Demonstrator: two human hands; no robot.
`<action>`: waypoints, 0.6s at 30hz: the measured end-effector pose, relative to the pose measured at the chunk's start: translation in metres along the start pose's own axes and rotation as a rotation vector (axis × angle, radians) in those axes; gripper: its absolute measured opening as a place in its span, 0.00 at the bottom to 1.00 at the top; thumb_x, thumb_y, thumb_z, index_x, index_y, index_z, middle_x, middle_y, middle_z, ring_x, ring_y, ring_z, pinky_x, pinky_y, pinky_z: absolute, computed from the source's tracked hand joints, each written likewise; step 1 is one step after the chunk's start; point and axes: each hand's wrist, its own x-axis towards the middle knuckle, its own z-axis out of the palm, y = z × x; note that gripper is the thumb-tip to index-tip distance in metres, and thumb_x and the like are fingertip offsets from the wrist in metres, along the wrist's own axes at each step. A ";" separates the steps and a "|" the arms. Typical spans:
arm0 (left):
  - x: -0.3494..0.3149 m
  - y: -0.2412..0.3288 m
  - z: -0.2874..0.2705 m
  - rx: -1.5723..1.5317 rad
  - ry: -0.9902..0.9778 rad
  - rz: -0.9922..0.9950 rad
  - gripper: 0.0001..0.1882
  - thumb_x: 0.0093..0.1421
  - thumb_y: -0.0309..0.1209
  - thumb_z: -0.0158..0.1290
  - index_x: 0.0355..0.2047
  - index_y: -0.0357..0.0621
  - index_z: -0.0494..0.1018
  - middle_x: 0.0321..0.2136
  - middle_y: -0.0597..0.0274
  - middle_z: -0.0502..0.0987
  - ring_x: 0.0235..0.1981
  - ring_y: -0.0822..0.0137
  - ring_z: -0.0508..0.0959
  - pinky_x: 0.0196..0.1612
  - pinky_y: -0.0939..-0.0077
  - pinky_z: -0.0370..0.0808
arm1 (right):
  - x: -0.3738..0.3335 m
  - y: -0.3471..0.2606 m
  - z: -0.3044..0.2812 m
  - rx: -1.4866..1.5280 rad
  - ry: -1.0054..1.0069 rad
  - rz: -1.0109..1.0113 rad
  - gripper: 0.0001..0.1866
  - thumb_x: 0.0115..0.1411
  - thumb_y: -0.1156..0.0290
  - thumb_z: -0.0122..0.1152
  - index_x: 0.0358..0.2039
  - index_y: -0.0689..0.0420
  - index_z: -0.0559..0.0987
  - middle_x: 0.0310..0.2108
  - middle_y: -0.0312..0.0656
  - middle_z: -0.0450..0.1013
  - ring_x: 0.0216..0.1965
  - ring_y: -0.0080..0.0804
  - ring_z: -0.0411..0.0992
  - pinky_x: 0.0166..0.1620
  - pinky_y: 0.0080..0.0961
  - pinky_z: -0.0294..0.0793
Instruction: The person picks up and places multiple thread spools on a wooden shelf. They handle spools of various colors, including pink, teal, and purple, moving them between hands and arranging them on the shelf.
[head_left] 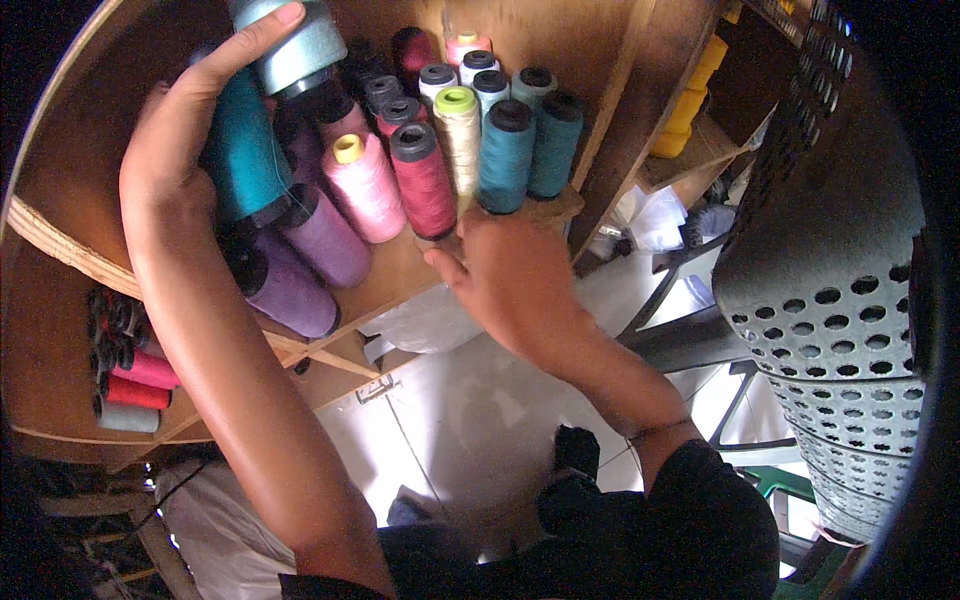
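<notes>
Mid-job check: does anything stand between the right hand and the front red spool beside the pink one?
Nothing visible does: the right hand is close to the base of the red spool. The pink spool and cream spool stand beside it, outside that gap.

Positions taken from the crimson spool (pixel 428 195). Left forearm (pixel 240 380) rises steeply, below and left of it; wrist bent, left hand (pixel 178 130) well to its left and higher, thumb (pixel 288 17) stretched up and rightward, other fingers hidden. Right forearm (pixel 610 375) slants in from its lower right; right hand (pixel 515 270) just below and right, back toward camera, thumb pointing left near its base, fingertips hidden. Black sleeves (pixel 705 490) end near both elbows.
</notes>
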 end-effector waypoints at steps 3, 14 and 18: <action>-0.004 -0.001 -0.014 0.012 0.050 -0.006 0.27 0.53 0.50 0.71 0.43 0.42 0.81 0.31 0.60 0.82 0.26 0.66 0.80 0.32 0.72 0.78 | 0.022 -0.012 -0.049 0.129 0.110 -0.001 0.15 0.64 0.58 0.65 0.35 0.58 0.81 0.24 0.53 0.79 0.30 0.53 0.81 0.35 0.47 0.79; 0.004 -0.001 -0.006 0.017 0.064 -0.007 0.27 0.51 0.51 0.71 0.41 0.42 0.81 0.29 0.59 0.82 0.23 0.65 0.79 0.28 0.72 0.77 | 0.273 0.023 -0.016 -0.201 -0.270 -0.007 0.15 0.51 0.66 0.68 0.39 0.59 0.85 0.38 0.55 0.82 0.40 0.52 0.82 0.43 0.46 0.81; 0.002 -0.003 -0.009 0.037 0.098 -0.007 0.27 0.51 0.51 0.72 0.40 0.42 0.81 0.28 0.59 0.82 0.22 0.65 0.79 0.27 0.72 0.76 | 0.298 0.018 0.009 -0.291 -0.426 -0.031 0.16 0.51 0.65 0.68 0.39 0.58 0.85 0.38 0.55 0.82 0.40 0.52 0.82 0.43 0.46 0.81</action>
